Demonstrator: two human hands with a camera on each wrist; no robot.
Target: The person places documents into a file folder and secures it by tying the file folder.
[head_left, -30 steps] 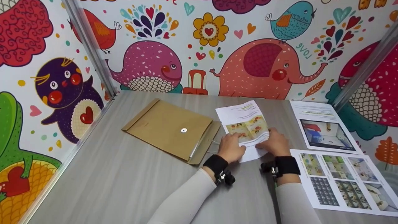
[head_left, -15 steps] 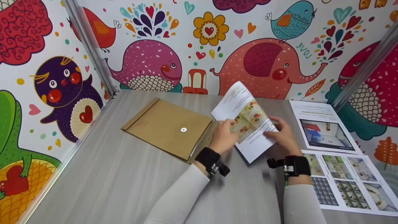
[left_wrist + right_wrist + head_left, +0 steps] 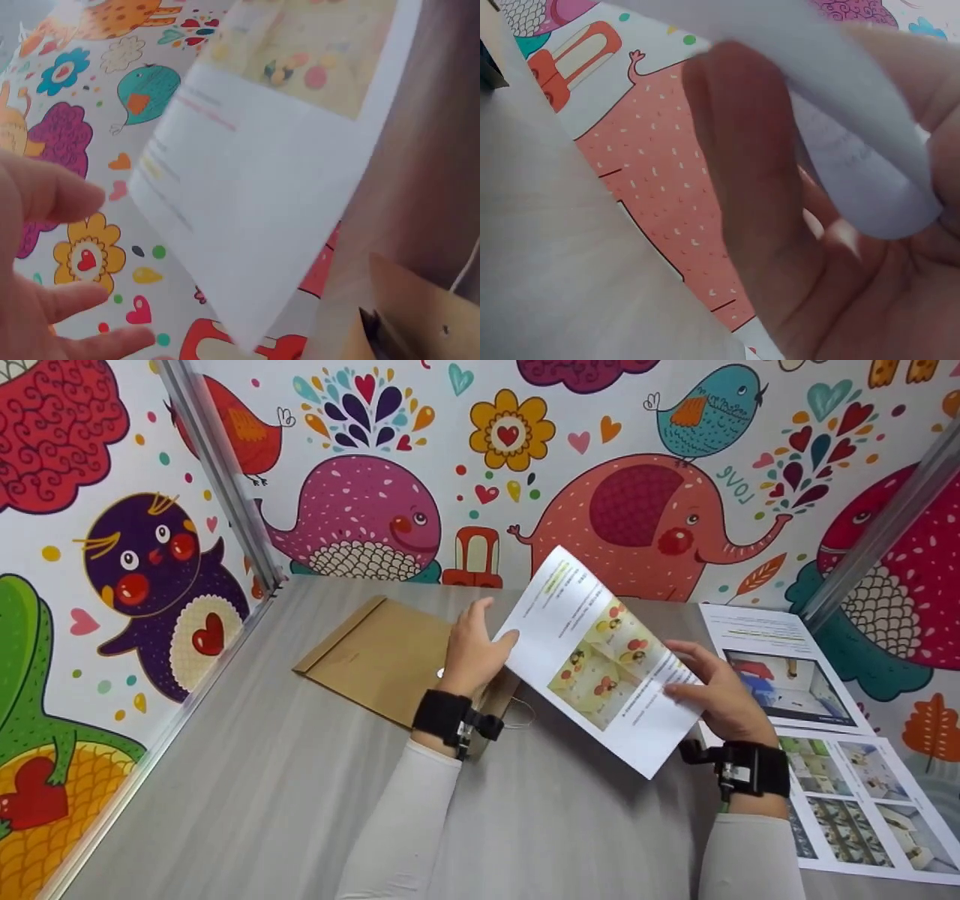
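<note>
A white printed sheet (image 3: 600,667) with a picture of several panels and highlighted text is tilted up off the table. My right hand (image 3: 724,697) pinches its right edge between thumb and fingers; in the right wrist view the paper (image 3: 870,165) curls within that hand. My left hand (image 3: 476,649) has its fingers spread, the thumb tip right by the sheet's left edge in the head view. In the left wrist view the left fingers (image 3: 67,300) stand apart from the sheet. Beneath the left hand lies a brown string-tie envelope (image 3: 375,652), its flap and white string partly hidden.
Two more printed sheets lie at the right: one with a single photo (image 3: 787,682), one with several small pictures (image 3: 847,802). The grey table (image 3: 262,810) meets a wall (image 3: 487,405) covered in cartoon animals, with metal posts (image 3: 217,472) at the corners.
The printed sheet has risen off the table and tilted up, shifting right with my right hand. My left hand has let go of it and moved left, over the envelope.
</note>
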